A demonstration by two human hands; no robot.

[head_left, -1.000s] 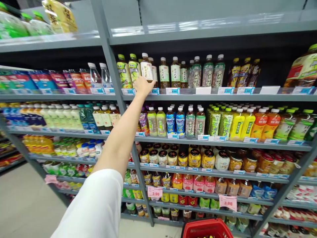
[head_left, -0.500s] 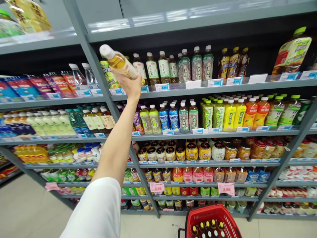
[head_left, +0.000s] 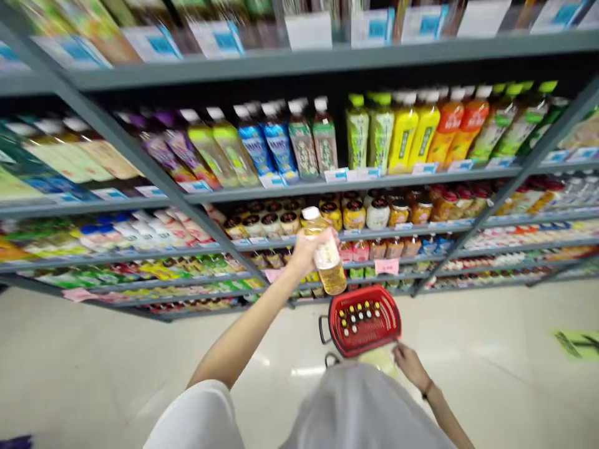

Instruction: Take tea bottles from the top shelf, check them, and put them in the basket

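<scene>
My left hand (head_left: 309, 249) is closed around a clear plastic tea bottle (head_left: 331, 268) with a white cap, a pale label and amber liquid. The bottle tilts slightly, cap up, in front of the lower shelves and just above the far rim of a red shopping basket (head_left: 365, 343) in this view. Several dark bottles (head_left: 360, 310) with yellow or white caps stand inside the basket. By the basket's near right corner is my right hand (head_left: 410, 365), a dark band on its wrist. Its fingers are curled; what they grip is blurred and cannot be made out.
Shelves of drink bottles (head_left: 276, 146) and jars (head_left: 353, 214) span the view, with price tags along their edges. Pink price cards (head_left: 386, 267) hang low. Pale tiled floor (head_left: 468, 324) lies below, with a yellow-green floor sign (head_left: 580, 343) at right.
My left hand has brought the tea bottle down from the upper shelf towards the basket. The view has tilted downward, and my right hand and the whole basket have come into sight.
</scene>
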